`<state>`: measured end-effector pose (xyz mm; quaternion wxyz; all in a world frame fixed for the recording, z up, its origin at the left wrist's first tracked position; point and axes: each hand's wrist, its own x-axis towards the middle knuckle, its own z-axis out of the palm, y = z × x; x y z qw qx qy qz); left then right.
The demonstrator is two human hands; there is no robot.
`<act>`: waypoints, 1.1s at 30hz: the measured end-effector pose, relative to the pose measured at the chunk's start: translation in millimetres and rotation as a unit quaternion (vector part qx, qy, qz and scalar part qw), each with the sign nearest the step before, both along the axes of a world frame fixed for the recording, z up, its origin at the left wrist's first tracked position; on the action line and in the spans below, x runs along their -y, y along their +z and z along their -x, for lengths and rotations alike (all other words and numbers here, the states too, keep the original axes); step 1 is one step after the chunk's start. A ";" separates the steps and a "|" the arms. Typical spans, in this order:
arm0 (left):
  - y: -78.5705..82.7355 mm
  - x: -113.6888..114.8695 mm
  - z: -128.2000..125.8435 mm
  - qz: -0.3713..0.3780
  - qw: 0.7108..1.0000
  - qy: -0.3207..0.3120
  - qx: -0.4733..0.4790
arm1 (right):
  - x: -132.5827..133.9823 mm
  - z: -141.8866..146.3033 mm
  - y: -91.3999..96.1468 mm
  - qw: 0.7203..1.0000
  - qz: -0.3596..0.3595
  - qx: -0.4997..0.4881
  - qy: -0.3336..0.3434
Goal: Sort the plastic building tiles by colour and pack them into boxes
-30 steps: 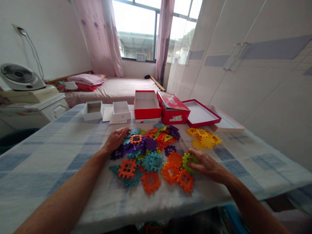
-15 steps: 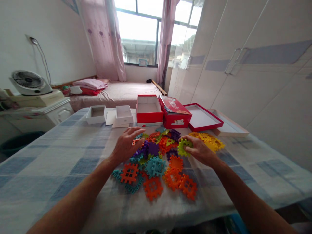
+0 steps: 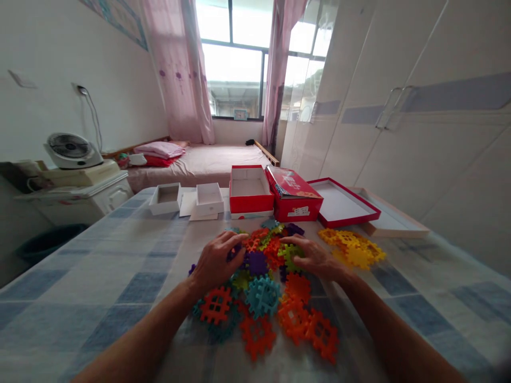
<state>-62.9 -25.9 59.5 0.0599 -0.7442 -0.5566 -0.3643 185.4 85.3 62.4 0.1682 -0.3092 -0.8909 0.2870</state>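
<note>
A heap of bright plastic interlocking tiles (image 3: 261,292) in orange, teal, purple and green lies in the middle of the checked tablecloth (image 3: 99,276). My left hand (image 3: 215,260) rests on the heap's left side, fingers curled around a purple tile (image 3: 233,251). My right hand (image 3: 317,259) lies on the heap's right side, pinching a green tile (image 3: 290,255) that sits low over the pile. A separate group of yellow tiles (image 3: 355,247) lies to the right of my right hand.
Behind the heap stand an open red box (image 3: 250,205), a tilted red box (image 3: 295,197) and a flat red lid (image 3: 343,202). Two small white boxes (image 3: 165,198) (image 3: 209,199) sit at the back left. A fan (image 3: 72,150), a bed (image 3: 207,157) and white wardrobe doors (image 3: 419,133) surround the table.
My right hand picked up the green tile from the near right and carried it up and left onto the pile. My left hand shifted right over the purple tiles. The view moved closer.
</note>
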 end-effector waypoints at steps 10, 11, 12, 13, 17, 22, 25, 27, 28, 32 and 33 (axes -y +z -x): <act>-2.6 -6.1 23.0 -0.041 0.994 0.104 0.016 | 5.7 -6.6 -0.1 0.998 0.020 -0.059 0.019; -4.4 -7.0 24.0 -0.031 0.994 0.105 0.010 | 7.0 -7.3 1.9 0.996 0.034 -0.075 0.015; -6.1 -7.7 24.7 -0.022 0.994 0.104 0.005 | 8.1 -8.1 3.9 0.994 0.052 -0.094 0.006; -7.4 -8.3 25.0 -0.011 0.995 0.101 0.002 | 8.9 -8.9 6.0 0.991 0.073 -0.116 -0.007; -9.5 -10.3 25.3 0.035 0.995 0.093 0.016 | 8.0 -11.0 8.6 0.953 0.202 -0.224 -0.041; -12.7 -12.9 30.6 0.057 0.989 0.080 0.108 | 2.4 -12.6 6.0 0.889 0.320 -0.324 -0.040; -20.2 -16.3 41.7 0.054 0.974 0.093 0.200 | -4.8 -31.9 14.5 0.899 0.253 -0.338 -0.119; -27.1 -20.1 51.7 0.051 0.961 0.103 0.253 | -12.7 -61.1 20.8 0.914 0.135 -0.305 -0.230; -30.6 -22.1 56.6 0.048 0.954 0.106 0.278 | -17.5 -80.3 22.3 0.915 0.064 -0.266 -0.296; -40.0 -28.6 69.5 0.045 0.924 0.111 0.362 | -39.0 -168.7 13.1 0.858 -0.104 -0.045 -0.501; -41.0 -29.6 70.8 0.047 0.917 0.115 0.380 | -44.1 -188.2 8.7 0.838 -0.108 -0.002 -0.535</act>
